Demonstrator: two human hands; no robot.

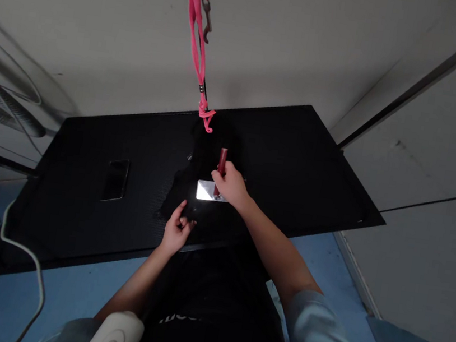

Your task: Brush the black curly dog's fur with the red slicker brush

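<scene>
Right fingers [229, 169] clamped on a red-handled tool [223, 159] — left fingers [178, 211] apart, near it.

White lettering [180, 319] at near centre, on the wearer's black cloth garment [220, 289], is too faint to read.

My right fingers [229, 169] grip a red-handled tool [217, 189], its shiny rectangular metal plate [205, 190] showing just left of them, over a black furry mass [203, 159] spread beyond my left fingers [179, 210].

Right hand [230, 184] around red handle [223, 158]
</scene>
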